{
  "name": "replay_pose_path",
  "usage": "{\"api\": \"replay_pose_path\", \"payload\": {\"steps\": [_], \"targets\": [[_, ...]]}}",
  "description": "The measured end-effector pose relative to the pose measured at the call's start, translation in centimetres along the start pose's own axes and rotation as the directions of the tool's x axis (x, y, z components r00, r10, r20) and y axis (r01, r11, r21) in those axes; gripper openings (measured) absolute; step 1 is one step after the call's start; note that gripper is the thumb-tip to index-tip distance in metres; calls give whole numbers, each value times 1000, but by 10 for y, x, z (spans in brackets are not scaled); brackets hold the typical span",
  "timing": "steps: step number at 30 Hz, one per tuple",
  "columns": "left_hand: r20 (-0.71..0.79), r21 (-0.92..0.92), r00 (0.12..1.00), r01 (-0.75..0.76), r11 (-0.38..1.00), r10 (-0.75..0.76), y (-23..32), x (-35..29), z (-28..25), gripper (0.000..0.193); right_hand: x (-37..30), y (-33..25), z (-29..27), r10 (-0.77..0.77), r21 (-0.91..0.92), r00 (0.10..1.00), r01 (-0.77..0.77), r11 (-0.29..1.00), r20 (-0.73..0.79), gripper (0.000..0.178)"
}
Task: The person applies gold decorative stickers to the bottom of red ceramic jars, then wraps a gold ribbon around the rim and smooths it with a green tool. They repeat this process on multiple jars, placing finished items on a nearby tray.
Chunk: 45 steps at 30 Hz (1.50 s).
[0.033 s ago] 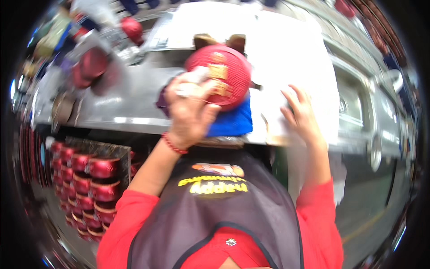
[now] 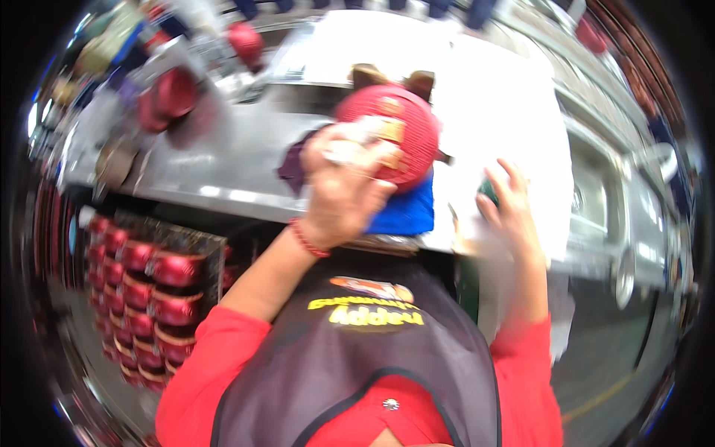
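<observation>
A round red ribbed piece (image 2: 417, 141) with gold markings, like a lid or a bowl's underside, rests on a folded blue cloth (image 2: 406, 212) at the bench's near edge. My left hand (image 2: 342, 182) lies over its left side, fingers bent round a blurred white wad (image 2: 365, 130) against the red surface. Under that hand's outer side a dark purple cloth (image 2: 293, 164) pokes out. To the right, above the white sheet, my right hand (image 2: 512, 205) has its fingers curled at a small dark green object (image 2: 488, 190); its kind is too blurred to make out.
Two brown blocks (image 2: 391, 78) stand just behind the red piece. A white sheet (image 2: 514, 112) covers the right of the metal bench (image 2: 216, 164). More red pieces (image 2: 173, 93) in clear plastic sit at the left. Below are stacked red bowls (image 2: 175, 268) on a rack.
The whole view has shifted, so the scene sits further right and lower. A dark green object now shows at my right fingers, where none was visible. My left hand stays on the red piece.
</observation>
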<state>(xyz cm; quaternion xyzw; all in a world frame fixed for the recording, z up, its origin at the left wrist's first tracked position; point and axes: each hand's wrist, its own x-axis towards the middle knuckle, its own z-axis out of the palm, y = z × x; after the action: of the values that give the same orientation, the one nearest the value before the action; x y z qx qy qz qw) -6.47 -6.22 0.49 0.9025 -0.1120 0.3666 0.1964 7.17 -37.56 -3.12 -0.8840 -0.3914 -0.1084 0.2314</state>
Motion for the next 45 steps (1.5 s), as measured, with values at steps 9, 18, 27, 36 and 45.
{"api": "replay_pose_path", "payload": {"steps": [9,18,27,36,45], "targets": [[-242,-459,963,-222,860,119,54,56,26,33,-94,-19,-31,298,74,872,-293,953,-388,29],[66,-829,836,-258,496,545,109,28,63,19,-181,-44,33,804,730,320,-342,592,-501,25],[753,-598,494,240,765,434,188,-50,173,12,-214,54,151,916,916,72,-112,-386,395,39],[723,-164,690,141,976,22,154,-75,270,37,-183,117,171,949,915,106,253,-313,296,44],[795,-57,600,-64,996,84,124,-59,348,67,-174,108,167,959,940,199,-235,246,-201,48]]}}
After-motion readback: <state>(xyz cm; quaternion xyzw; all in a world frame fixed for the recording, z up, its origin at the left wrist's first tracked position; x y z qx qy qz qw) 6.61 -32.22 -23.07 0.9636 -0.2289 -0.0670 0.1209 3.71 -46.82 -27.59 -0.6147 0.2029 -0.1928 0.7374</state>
